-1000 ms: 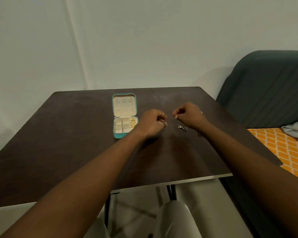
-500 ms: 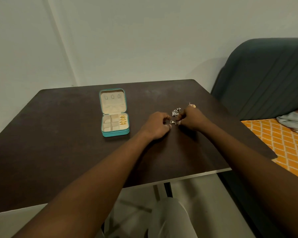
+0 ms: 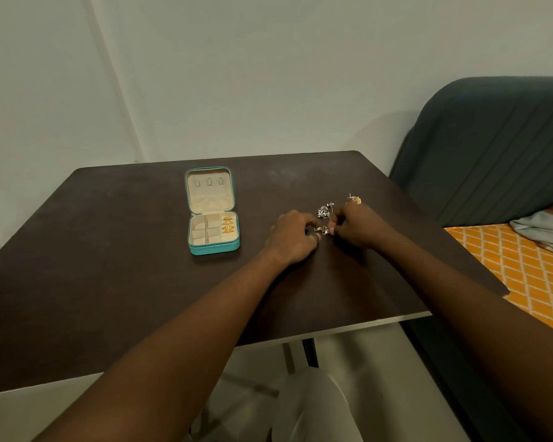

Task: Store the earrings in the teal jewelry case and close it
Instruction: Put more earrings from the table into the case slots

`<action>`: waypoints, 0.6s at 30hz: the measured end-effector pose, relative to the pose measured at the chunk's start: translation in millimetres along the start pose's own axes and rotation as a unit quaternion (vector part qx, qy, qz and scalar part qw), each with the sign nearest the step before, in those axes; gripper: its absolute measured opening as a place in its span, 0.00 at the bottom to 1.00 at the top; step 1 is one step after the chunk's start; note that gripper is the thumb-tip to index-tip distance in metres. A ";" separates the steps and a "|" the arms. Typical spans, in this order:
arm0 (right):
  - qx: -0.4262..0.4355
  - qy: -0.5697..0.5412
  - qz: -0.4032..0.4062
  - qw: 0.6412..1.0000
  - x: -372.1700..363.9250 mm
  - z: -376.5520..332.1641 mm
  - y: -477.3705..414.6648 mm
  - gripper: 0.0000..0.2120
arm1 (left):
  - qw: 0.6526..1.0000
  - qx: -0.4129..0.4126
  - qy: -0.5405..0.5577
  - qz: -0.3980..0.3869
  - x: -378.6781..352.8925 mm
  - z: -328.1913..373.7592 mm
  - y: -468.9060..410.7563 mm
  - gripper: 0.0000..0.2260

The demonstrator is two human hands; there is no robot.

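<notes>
The teal jewelry case (image 3: 214, 247) lies open on the dark table (image 3: 125, 266), lid flat toward the wall. Gold earrings (image 3: 228, 224) fill its right-hand slots; the other beige compartments look bare. Right of the case, my left hand (image 3: 292, 237) and my right hand (image 3: 358, 226) meet fingertip to fingertip over a small silver bow-shaped earring (image 3: 321, 230), both pinching it just above the tabletop. A silver cluster earring (image 3: 325, 211) lies just beyond the hands. A gold earring (image 3: 354, 199) peeks out behind my right hand.
A dark teal sofa (image 3: 492, 148) stands at the table's right, with an orange patterned cover (image 3: 524, 269) and a grey cloth (image 3: 543, 231) on its seat. A pale wall runs behind the table. My knee (image 3: 313, 406) shows below the table's near edge.
Both hands came down from a raised pinch to the bow-shaped earring on the table and closed on it. The camera shifted, so the case now sits further left in view.
</notes>
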State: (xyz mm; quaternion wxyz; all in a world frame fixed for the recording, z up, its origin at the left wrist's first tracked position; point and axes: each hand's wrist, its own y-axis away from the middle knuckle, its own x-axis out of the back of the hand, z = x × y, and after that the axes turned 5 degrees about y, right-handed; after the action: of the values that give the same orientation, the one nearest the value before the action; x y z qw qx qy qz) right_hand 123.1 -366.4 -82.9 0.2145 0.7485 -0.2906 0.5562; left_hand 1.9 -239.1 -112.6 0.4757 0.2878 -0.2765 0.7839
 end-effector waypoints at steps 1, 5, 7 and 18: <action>0.003 0.004 0.001 1.000 -0.7 -1.1 0.5 0.04 | 1.000 -0.002 0.001 -0.003 1.2 1.5 1.8 0.15; 0.007 0.037 0.007 0.999 -2.1 -6.9 -0.4 0.03 | 1.000 0.003 -0.014 -0.010 2.5 6.1 5.2 0.14; 0.010 0.049 0.008 0.999 -2.8 -9.2 -1.3 0.03 | 0.999 0.009 -0.039 -0.015 1.2 6.7 5.7 0.12; 0.039 0.058 0.009 0.998 11.3 -18.7 10.1 0.03 | 0.995 -0.007 0.094 0.043 4.1 7.5 5.8 0.07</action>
State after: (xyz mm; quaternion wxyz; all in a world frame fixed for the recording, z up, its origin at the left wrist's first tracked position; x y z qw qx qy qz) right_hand 105.4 -364.0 -66.7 0.1965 0.7201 -0.2629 0.6114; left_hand -3.5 -244.2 -105.5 0.4677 0.1970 -0.2480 0.8252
